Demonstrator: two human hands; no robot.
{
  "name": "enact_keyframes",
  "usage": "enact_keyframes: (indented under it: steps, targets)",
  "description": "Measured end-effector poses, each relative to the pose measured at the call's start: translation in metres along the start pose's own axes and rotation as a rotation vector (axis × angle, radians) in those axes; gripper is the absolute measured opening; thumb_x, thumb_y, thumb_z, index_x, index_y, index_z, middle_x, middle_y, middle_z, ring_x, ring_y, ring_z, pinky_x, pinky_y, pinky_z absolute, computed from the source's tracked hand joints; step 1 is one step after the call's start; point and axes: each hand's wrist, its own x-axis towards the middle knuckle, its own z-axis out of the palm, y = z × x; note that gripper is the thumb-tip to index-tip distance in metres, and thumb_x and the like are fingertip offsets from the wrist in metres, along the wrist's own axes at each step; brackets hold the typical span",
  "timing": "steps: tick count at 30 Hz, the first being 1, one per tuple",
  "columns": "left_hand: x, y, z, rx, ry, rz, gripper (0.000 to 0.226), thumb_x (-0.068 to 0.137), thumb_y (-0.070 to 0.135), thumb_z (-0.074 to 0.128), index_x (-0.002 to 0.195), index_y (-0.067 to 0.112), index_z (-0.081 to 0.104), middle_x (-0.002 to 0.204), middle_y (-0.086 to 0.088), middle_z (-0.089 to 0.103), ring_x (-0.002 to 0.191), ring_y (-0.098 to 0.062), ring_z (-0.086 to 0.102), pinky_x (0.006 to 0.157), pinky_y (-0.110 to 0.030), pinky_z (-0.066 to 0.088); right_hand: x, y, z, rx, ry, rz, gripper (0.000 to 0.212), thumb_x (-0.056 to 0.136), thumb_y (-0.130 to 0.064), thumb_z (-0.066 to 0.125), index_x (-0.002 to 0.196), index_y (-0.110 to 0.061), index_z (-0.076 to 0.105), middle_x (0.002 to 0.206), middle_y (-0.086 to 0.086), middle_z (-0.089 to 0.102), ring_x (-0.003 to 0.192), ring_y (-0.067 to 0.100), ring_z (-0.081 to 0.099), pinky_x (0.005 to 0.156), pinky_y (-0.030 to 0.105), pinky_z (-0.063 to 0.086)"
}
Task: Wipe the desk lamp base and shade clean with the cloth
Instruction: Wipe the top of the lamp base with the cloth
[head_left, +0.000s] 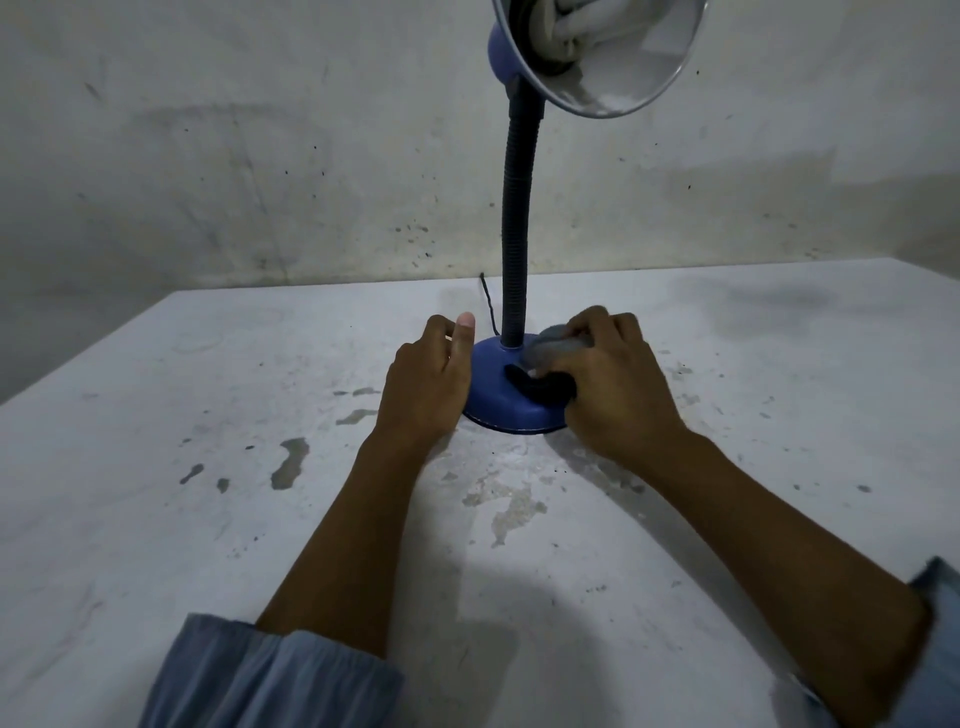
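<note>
One desk lamp (519, 208) stands near the middle of the worktop (208, 467), with one round blue base (498, 400), one dark ribbed neck (517, 249) and one shade (597, 57) tilted toward the camera, a white coiled bulb (571, 21) showing inside it. Two hands are at the base. The left hand (428, 384) presses its palm against the base's left side, fingers loosely together and thumb raised. The right hand (613, 384) is closed on one grey cloth (556, 345), holding it down on the top of the base just right of the neck; a dark patch under it is probably a fold of the cloth or a switch. One thin dark cord (488, 306) runs back from the base. The worktop is pale, scuffed and stained with grey blotches. Behind it rises a bare, speckled, dingy wall (260, 156). Two light-blue sleeves (270, 675) are pushed up the forearms.
</note>
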Motion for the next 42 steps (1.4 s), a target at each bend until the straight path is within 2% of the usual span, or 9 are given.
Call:
enact_keyframes:
  steps: [7,12,19,21,25,28,34,38,42]
  targets:
    - [0.002,-0.001,0.002,0.001,-0.002,-0.017,0.052,0.097,0.05,0.022,0.119,0.012,0.05,0.116,-0.008,0.064,0.101,-0.024,0.061,0.093,-0.038,0.046,0.003,0.005,-0.019,-0.061,-0.04,0.043,0.026,0.079,-0.011,0.066,0.101,-0.023,0.072,0.117,0.003,0.048,0.111,0.023,0.039,0.086,0.03,0.038]
    - [0.001,-0.003,0.001,0.003,0.009,0.0,0.051,0.096,0.052,0.021,0.112,0.014,0.051,0.11,-0.007,0.066,0.097,-0.024,0.062,0.09,-0.039,0.047,-0.001,-0.001,-0.013,0.068,-0.059,-0.112,0.033,0.075,-0.004,0.068,0.098,-0.027,0.072,0.114,0.004,0.051,0.109,0.024,0.04,0.083,0.03,0.038]
    - [0.001,0.001,0.003,0.024,-0.004,-0.047,0.052,0.096,0.049,0.022,0.122,0.013,0.049,0.123,-0.008,0.062,0.107,-0.026,0.06,0.098,-0.04,0.045,0.002,0.024,-0.015,-0.225,-0.04,0.126,0.02,0.086,-0.03,0.063,0.105,-0.029,0.071,0.125,0.001,0.044,0.115,0.026,0.036,0.083,0.033,0.034]
    - [0.002,0.0,0.003,0.026,-0.001,-0.044,0.052,0.096,0.05,0.022,0.121,0.013,0.049,0.121,-0.008,0.062,0.107,-0.027,0.06,0.098,-0.04,0.046,0.001,0.027,-0.014,-0.2,0.025,0.18,0.019,0.086,-0.025,0.063,0.104,-0.027,0.071,0.131,0.004,0.043,0.118,0.029,0.036,0.085,0.034,0.035]
    - [0.001,-0.002,0.002,0.01,0.012,-0.018,0.051,0.096,0.05,0.023,0.116,0.014,0.051,0.115,-0.008,0.065,0.103,-0.026,0.061,0.093,-0.038,0.046,0.001,0.017,-0.008,0.001,0.12,0.033,0.038,0.076,-0.002,0.066,0.104,-0.026,0.07,0.125,0.009,0.051,0.113,0.033,0.041,0.087,0.039,0.039]
    - [-0.001,-0.001,0.0,0.007,0.007,0.02,0.048,0.096,0.052,0.025,0.112,0.014,0.052,0.112,-0.007,0.066,0.098,-0.024,0.061,0.089,-0.037,0.047,0.0,0.008,-0.003,0.016,-0.012,-0.067,0.031,0.083,-0.014,0.063,0.109,-0.031,0.068,0.123,0.0,0.054,0.111,0.026,0.041,0.088,0.036,0.04]
    - [-0.005,0.002,-0.001,0.021,-0.026,0.04,0.049,0.09,0.053,0.044,0.118,0.014,0.048,0.115,-0.006,0.062,0.092,-0.018,0.058,0.077,-0.026,0.047,0.001,0.032,-0.002,-0.226,-0.01,0.179,0.03,0.088,-0.018,0.057,0.114,-0.033,0.064,0.117,0.003,0.049,0.107,0.029,0.04,0.083,0.035,0.035]
    - [-0.004,-0.001,0.001,0.122,-0.031,0.101,0.06,0.081,0.06,0.056,0.121,0.017,0.046,0.116,-0.004,0.06,0.097,-0.018,0.055,0.085,-0.032,0.048,0.0,0.031,-0.002,-0.085,0.142,0.096,0.033,0.078,-0.007,0.066,0.104,-0.026,0.069,0.112,0.009,0.055,0.102,0.033,0.045,0.078,0.037,0.038]
    - [-0.008,-0.001,0.008,0.311,-0.073,0.15,0.093,0.063,0.077,0.059,0.133,0.02,0.035,0.131,-0.004,0.049,0.114,-0.024,0.048,0.097,-0.039,0.04,0.003,0.022,-0.003,-0.079,0.01,-0.069,0.024,0.082,-0.018,0.066,0.103,-0.031,0.07,0.111,0.001,0.057,0.102,0.027,0.043,0.077,0.033,0.038]
